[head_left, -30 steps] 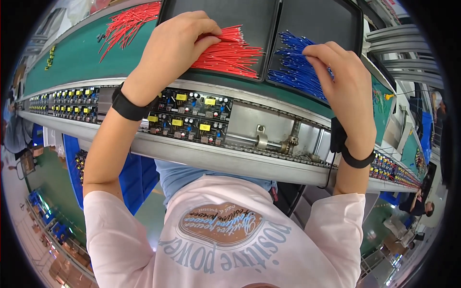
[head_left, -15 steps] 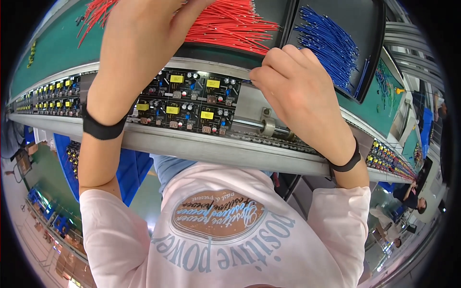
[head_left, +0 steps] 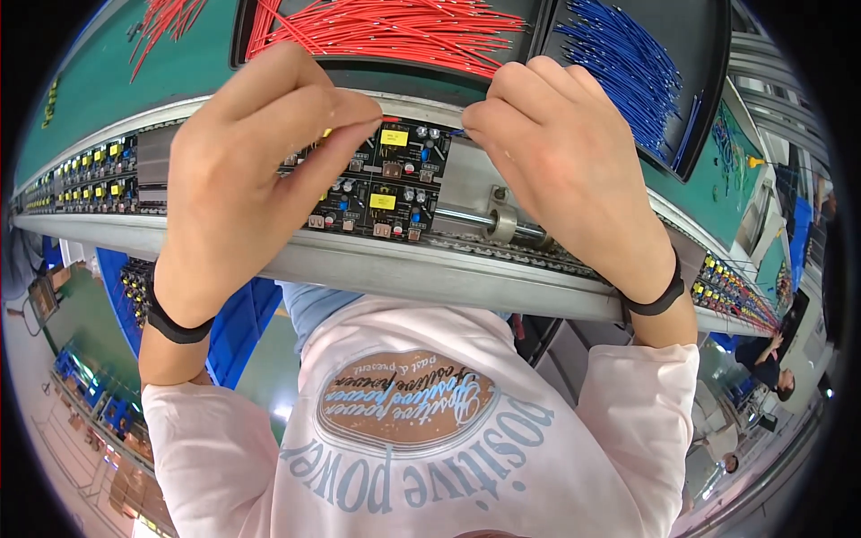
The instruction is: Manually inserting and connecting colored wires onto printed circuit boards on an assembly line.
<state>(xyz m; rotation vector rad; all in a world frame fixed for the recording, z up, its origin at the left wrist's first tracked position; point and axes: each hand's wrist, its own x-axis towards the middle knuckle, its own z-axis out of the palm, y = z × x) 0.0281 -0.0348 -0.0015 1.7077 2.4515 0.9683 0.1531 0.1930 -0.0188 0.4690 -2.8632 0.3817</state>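
Note:
My left hand [head_left: 247,170] is closed in a pinch above the circuit boards, and a bit of red wire [head_left: 391,119] shows at its fingertips. Also pinched, my right hand [head_left: 565,170] is at the right end of the boards, with a bit of blue wire [head_left: 457,133] at its fingertips. Between the hands lies a black circuit board [head_left: 408,157] with a yellow block, the end one of a two-row panel. My left hand hides part of this panel. Most of each held wire is hidden.
Beyond the line, black trays hold red wires [head_left: 386,36] and blue wires [head_left: 619,72]. More red wires [head_left: 166,27] lie on the green mat [head_left: 99,90]. Other boards [head_left: 99,170] sit on the conveyor to the left. A metal rail [head_left: 377,269] runs along the near side.
My left hand has come back from the red wires to the boards, a red wire now at its fingertips. The right hand has hardly moved and stays pinched.

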